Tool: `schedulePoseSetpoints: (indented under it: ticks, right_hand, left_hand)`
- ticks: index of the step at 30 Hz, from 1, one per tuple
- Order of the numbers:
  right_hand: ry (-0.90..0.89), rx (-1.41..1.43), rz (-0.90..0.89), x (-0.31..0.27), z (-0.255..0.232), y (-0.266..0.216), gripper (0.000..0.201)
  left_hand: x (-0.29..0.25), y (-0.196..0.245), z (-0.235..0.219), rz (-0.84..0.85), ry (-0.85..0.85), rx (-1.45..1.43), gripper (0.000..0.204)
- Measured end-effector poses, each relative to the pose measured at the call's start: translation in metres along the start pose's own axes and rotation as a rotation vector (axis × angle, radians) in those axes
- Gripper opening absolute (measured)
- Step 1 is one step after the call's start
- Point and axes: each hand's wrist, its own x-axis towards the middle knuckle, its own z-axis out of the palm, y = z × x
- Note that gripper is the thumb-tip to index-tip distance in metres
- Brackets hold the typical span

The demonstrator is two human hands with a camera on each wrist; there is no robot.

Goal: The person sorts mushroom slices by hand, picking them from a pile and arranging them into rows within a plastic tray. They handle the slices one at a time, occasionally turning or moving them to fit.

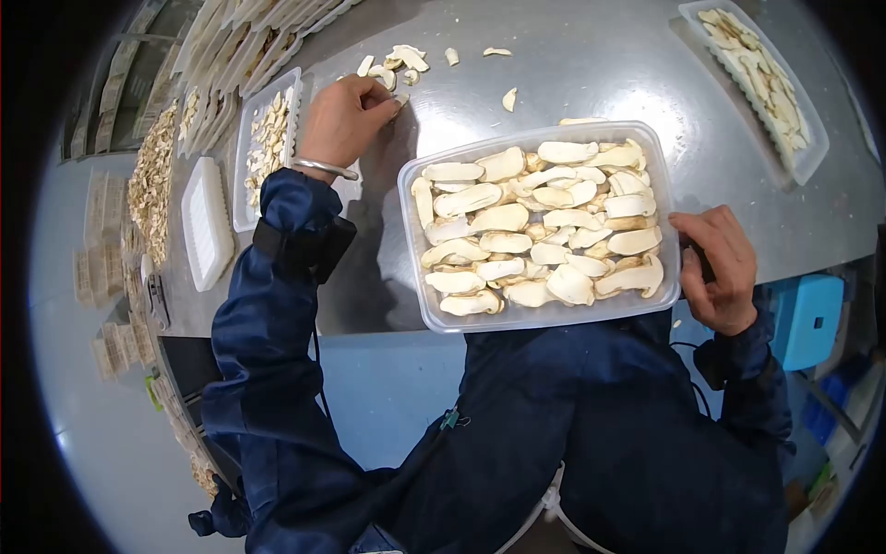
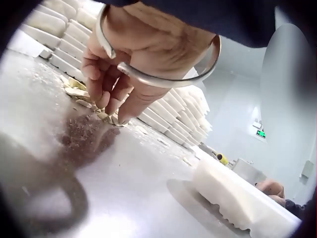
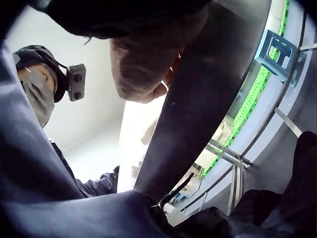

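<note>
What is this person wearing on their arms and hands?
Both arms are covered by dark navy blue sleeves of a work jacket, loose and creased, ending at the wrists. A black strap wraps the left forearm. The left hand is bare, with a plain silver bangle at the wrist. The right hand is bare too, with no gloves or rings visible.

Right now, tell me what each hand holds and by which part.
Left hand pinches a mushroom slice at its edge; right hand holds the tub by its right rim.
</note>
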Motion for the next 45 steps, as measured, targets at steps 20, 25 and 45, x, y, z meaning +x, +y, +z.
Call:
schedulePoseSetpoints:
  ticks: [20,25,45]
  right_hand:
    - [-0.002,-0.013,-0.002,-0.001,0.000,-0.001,0.044]
    - [-0.003,-0.016,0.002,-0.001,0.000,-0.001,0.044]
    - [0.004,-0.001,0.010,0.001,-0.002,-0.001,0.042]
  left_hand:
    - [-0.116,0.132,0.000,0.448,-0.387,-0.283,0.011]
    - [-0.119,0.130,0.007,0.435,-0.372,-0.233,0.011]
    - [0.062,-0.005,0.002,0.518,0.060,0.283,0.033]
